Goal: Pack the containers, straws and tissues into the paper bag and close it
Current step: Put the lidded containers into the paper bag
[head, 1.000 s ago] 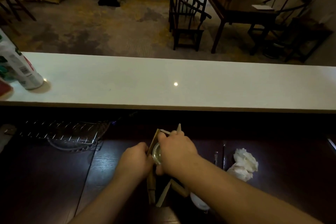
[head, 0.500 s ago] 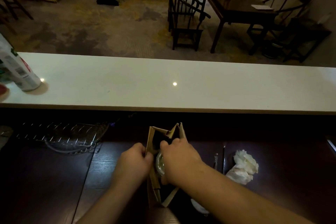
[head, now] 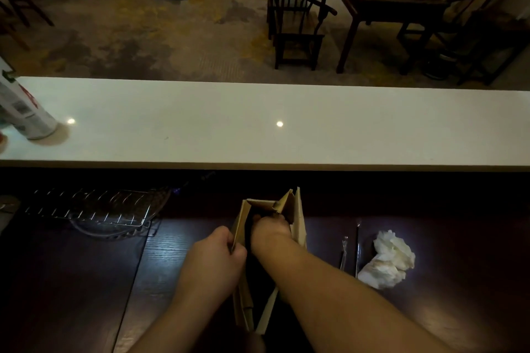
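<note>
A brown paper bag [head: 298,218] stands open on the dark wooden table in front of me. My left hand [head: 215,258] pinches the bag's left rim and holds it apart. My right hand [head: 269,228] reaches down into the bag's mouth; its fingers are hidden inside, and the container it carried is out of sight. Two thin straws [head: 343,252] lie side by side on the table right of the bag. A crumpled wad of white tissues [head: 387,264] rests just right of the straws.
A wire rack [head: 91,209] over a glass dish sits at the left of the dark table [head: 86,295]. Behind runs a raised white counter [head: 258,123] with a spray can [head: 25,112] at its left end. Chairs and tables stand beyond.
My right hand has sunk from the bag's rim down into the bag, taking the round-lidded container out of sight. The bag's mouth has spread wider. My left hand stays on the left rim.
</note>
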{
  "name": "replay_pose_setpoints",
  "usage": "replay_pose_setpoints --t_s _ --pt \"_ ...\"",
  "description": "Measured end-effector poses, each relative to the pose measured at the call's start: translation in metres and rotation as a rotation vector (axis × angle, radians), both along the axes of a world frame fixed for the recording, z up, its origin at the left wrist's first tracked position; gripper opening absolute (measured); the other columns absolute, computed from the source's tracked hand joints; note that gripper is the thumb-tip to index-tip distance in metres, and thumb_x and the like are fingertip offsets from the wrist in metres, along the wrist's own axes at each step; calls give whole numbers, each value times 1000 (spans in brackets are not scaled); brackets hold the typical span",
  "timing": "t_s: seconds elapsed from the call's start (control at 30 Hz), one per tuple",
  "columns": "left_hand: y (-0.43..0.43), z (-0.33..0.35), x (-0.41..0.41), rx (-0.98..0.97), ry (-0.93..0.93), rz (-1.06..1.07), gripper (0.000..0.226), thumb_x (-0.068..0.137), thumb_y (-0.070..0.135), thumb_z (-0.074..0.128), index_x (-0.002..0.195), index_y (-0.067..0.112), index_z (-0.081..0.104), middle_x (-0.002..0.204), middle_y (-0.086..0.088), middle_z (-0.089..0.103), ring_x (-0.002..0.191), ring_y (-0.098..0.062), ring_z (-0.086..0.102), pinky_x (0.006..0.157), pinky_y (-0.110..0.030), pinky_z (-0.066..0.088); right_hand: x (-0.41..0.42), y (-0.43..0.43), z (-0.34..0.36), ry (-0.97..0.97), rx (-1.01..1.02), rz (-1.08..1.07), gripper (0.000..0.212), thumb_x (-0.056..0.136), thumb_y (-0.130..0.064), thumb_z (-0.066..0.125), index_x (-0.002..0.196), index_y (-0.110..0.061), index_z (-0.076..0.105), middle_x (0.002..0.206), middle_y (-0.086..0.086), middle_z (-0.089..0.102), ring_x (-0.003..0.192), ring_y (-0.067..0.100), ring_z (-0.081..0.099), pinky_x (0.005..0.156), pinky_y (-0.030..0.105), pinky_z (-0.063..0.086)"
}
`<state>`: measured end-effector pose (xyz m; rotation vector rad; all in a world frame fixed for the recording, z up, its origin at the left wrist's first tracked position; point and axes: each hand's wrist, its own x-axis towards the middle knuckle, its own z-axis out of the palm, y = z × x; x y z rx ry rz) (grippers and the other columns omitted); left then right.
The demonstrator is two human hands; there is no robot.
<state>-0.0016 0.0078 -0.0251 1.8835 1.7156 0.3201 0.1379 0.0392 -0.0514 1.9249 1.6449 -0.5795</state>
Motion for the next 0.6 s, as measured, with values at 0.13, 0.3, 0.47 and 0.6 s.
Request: replay_pose_setpoints --t_s 0.13,0.3,0.47,0.6 --pt "-2 -4 -2 12 22 -14 20 85 39 64 70 30 54 55 6 63 49 -3 55 40 -25 30 -5 1 9 31 -36 -14 47 102 -19 49 148 -12 39 149 14 45 135 36 42 104 47 37" --pt "2 -7 -6 9 5 -50 21 84 41 65 75 26 55 62 2 66 59 -15 62 47 -31 36 13 -46 74 305 599 81 19 91 -32 57 104 -19 62 100 6 65 93 28 62 64 36 44" --pt "2 -12 -7 2 39 -69 25 85 45 64 70 32 49 60 8 61 52 -10 48 48 -29 34 93 -136 73 326 722 -209 28 83 -41 64 107 -28 62 99 0 66 89 23 63 69 35 51" --pt "1 -12 -9 21 49 -52 24 84 48 60 71 31 51 64 7 64 58 -18 53 49 -28 34 96 -185 5 247 52 -170 108 66 -63 79 154 -34 22 143 6 43 123 33 50 94 43 49"
